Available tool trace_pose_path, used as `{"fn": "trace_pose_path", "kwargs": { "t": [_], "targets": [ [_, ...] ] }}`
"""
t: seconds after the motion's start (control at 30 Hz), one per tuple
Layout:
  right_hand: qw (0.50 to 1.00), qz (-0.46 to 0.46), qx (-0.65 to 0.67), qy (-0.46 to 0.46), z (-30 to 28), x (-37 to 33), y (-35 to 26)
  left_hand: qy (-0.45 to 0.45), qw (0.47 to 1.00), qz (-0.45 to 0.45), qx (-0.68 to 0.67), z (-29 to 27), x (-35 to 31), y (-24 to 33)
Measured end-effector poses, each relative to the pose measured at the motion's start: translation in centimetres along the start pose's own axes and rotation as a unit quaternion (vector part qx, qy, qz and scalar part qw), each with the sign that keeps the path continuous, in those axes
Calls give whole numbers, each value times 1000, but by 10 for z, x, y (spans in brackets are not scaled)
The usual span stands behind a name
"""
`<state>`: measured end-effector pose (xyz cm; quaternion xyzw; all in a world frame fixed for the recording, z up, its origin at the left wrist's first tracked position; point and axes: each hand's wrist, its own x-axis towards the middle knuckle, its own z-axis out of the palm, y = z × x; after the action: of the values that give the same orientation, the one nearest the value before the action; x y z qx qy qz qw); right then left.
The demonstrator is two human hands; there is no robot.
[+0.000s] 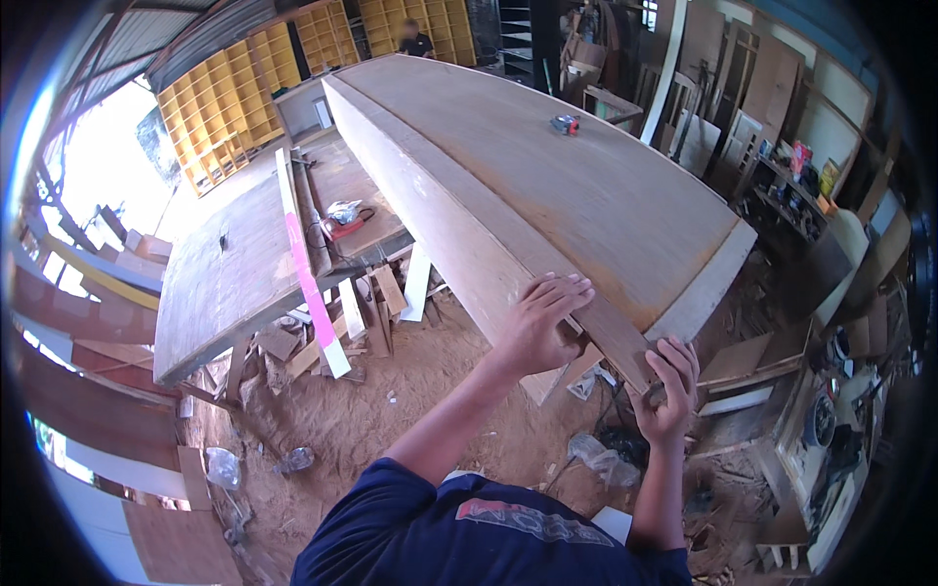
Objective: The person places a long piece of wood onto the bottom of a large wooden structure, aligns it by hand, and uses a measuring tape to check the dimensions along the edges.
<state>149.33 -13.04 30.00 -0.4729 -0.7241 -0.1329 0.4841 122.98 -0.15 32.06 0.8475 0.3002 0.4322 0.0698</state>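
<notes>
A long wooden board (547, 259) lies along the left edge of a large, flat wooden panel structure (508, 146), its near end jutting toward me. My left hand (547, 317) grips this board close to the near end, fingers laid over the top face and thumb low at the side. Around the end corner of the same board curl the fingers and thumb of my right hand (669, 391). The undersides of both grips are hidden. On the panel's far right part rests a small red and dark tool (564, 124), too small to name.
At left stands a low wooden worktable (230, 283) carrying a pink and white strip (305, 269) and a red tool (342, 227). Wood offcuts (386, 293) and plastic bags (606, 459) litter the dirt floor. Shelves (791, 186) line the right; a person (416, 43) is at the back.
</notes>
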Motion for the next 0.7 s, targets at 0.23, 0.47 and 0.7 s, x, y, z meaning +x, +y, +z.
{"fn": "trace_pose_path", "kwargs": {
  "t": [0.23,0.47,0.7],
  "targets": [
    [1000,1,-5,1,-4,-8,1,10,1000,-2,-20,9,0,3],
    [999,32,28,-23,-10,-4,4,64,998,23,-12,26,-1,-8],
    [997,19,68,-37,-21,-2,18,146,985,27,90,48,6,6]
  ]
}}
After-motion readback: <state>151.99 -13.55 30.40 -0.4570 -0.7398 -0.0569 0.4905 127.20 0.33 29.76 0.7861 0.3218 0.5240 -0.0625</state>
